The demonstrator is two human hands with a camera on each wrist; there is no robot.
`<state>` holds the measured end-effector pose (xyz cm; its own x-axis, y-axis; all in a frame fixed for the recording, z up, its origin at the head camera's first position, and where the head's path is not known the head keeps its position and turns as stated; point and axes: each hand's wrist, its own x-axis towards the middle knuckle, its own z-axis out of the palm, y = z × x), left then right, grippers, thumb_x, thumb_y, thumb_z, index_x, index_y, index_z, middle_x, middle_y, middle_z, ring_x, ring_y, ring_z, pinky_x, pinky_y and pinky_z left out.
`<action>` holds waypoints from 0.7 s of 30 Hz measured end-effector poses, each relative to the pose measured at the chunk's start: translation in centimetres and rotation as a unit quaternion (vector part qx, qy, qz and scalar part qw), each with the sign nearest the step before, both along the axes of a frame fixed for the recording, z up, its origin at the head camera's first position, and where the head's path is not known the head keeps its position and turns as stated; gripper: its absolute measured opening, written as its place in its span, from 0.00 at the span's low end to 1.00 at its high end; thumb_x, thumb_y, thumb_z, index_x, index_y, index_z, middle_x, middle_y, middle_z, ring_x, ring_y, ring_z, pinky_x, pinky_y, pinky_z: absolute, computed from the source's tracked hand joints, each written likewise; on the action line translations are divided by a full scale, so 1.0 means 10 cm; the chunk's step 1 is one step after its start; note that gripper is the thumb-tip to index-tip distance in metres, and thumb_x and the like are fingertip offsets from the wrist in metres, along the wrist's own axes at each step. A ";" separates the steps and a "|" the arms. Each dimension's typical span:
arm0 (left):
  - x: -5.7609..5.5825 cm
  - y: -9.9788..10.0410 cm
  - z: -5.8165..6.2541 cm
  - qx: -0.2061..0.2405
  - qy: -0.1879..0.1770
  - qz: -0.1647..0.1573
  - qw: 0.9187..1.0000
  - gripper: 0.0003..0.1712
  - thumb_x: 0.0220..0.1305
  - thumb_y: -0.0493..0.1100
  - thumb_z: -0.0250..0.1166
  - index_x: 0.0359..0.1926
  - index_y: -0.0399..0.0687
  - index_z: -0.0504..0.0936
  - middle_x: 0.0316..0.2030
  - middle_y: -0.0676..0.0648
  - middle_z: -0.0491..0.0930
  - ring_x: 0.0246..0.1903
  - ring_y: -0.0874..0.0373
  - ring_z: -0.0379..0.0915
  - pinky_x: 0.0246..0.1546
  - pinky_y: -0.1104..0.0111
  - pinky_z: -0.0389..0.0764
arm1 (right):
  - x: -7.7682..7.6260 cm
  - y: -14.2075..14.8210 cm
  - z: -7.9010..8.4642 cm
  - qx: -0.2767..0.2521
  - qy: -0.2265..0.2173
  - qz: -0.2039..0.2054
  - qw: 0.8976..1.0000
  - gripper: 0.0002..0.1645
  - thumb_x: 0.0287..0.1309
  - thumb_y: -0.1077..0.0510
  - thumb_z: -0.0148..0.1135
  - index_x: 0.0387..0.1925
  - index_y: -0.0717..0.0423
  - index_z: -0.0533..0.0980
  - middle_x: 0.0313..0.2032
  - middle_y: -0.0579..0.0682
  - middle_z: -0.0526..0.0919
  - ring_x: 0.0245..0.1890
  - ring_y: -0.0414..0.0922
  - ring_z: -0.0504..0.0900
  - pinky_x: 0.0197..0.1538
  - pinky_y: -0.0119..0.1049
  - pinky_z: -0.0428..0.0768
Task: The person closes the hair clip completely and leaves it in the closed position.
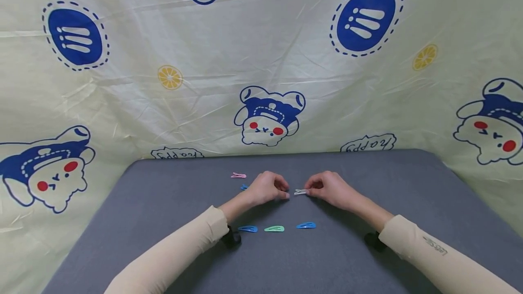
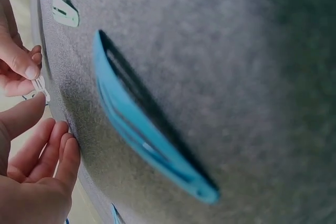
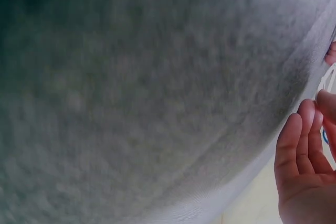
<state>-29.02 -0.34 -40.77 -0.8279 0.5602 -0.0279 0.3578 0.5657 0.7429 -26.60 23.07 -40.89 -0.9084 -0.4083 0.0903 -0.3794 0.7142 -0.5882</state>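
Note:
Between the thumb and fingers of my right hand (image 1: 330,188) is pinched a white snap hair clip (image 1: 300,192), its forked end pointing left. My left hand (image 1: 267,188) faces it across a small gap, fingers loosely bent and holding nothing. In the left wrist view, the left thumb reaches close to the white hair clip (image 2: 41,88). Just behind the left hand a blue hair clip (image 1: 244,187) is partly hidden. The right wrist view has the right hand (image 3: 304,166) at its edge, with the clip partly cut off.
Nearer me lie a blue hair clip (image 1: 248,229), a green one (image 1: 274,229) and another blue one (image 1: 306,225) in a row. Farther back is a pink hair clip (image 1: 239,175). A printed cloth (image 1: 269,58) hangs behind the grey table (image 1: 392,176).

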 end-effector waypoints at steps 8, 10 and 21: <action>0.03 -0.06 0.02 0.017 0.003 0.007 1.000 0.14 0.59 0.40 0.72 0.46 0.41 0.85 0.33 0.54 0.81 0.33 0.59 0.75 0.32 0.71 0.77 | 0.11 -0.05 0.03 -0.025 0.019 -0.019 0.999 0.04 0.61 0.63 0.66 0.35 0.52 0.84 0.30 0.42 0.82 0.31 0.42 0.75 0.35 0.36 0.76; 0.03 -0.08 0.03 0.027 0.013 0.007 1.000 0.14 0.59 0.40 0.72 0.45 0.41 0.85 0.33 0.54 0.81 0.33 0.59 0.75 0.32 0.71 0.77 | 0.13 -0.07 0.05 -0.033 0.022 -0.024 0.999 0.04 0.61 0.63 0.66 0.36 0.52 0.84 0.31 0.43 0.82 0.31 0.42 0.76 0.35 0.36 0.77; 0.10 -0.27 0.08 0.072 0.036 -0.007 0.997 0.17 0.60 0.41 0.72 0.49 0.40 0.85 0.42 0.44 0.83 0.39 0.58 0.75 0.41 0.67 0.77 | 0.28 -0.25 0.10 -0.062 0.071 -0.047 0.994 0.06 0.59 0.62 0.69 0.37 0.49 0.84 0.34 0.41 0.81 0.33 0.43 0.76 0.38 0.37 0.78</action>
<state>-28.05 -3.06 -39.99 -0.8171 0.5654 0.1131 0.4199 0.4490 0.7887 -23.82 20.52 -39.84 -0.9165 -0.3005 0.2639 -0.3999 0.6761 -0.6189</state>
